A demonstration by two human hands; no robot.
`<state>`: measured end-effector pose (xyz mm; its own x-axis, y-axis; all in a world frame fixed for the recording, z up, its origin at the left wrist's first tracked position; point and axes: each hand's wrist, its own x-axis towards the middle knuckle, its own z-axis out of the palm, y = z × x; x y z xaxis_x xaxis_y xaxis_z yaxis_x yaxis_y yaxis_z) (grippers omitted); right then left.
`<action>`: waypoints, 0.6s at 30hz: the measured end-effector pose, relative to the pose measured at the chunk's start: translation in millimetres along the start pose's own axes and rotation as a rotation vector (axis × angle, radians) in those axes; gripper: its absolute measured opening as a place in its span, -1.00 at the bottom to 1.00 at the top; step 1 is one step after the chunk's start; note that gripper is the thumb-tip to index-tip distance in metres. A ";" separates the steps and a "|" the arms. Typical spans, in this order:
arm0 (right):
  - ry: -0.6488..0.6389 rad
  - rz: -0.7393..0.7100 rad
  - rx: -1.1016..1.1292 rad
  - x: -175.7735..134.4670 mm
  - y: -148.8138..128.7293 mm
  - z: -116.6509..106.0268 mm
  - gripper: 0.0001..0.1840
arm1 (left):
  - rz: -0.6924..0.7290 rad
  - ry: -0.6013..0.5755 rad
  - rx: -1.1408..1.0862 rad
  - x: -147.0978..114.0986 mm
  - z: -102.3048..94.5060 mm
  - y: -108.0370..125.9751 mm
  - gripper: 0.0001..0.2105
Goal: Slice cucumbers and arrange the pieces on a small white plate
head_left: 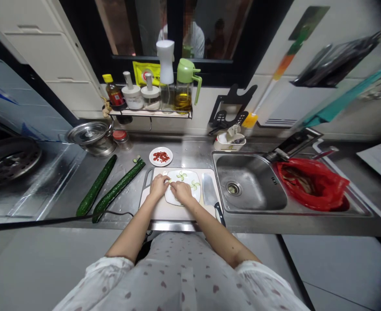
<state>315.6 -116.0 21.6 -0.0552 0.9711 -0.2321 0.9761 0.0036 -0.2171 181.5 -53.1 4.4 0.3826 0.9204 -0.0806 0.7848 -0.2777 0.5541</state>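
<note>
Surface (pixel 193 156): metallic, shiny, a sink (pixel 258 172) let into it at right; pale cutting board (pixel 159 214) lies near the middle, just left of the sink. Left of the board, two long green cucumbers lie aslant and apart, near ends leaning left: the left cucumber (pixel 97 186) and the right cucumber (pixel 120 189), with small cucumber pieces (pixel 136 160) by its far end. Farther back, left to right: metal pot (pixel 97 146) with lid, red-lidded jar (pixel 123 140), small white plate (pixel 161 164) bearing red bits.
</note>
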 end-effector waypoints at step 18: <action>0.011 0.031 0.067 2.1 -1.4 2.7 -0.66 | -0.019 0.010 -0.035 2.4 2.2 0.0 -0.76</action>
<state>313.6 -114.6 18.9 -0.0226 0.9731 -0.2293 0.9612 -0.0419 -0.2726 183.5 -51.4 2.3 0.3631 0.9280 -0.0833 0.7742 -0.2507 0.5812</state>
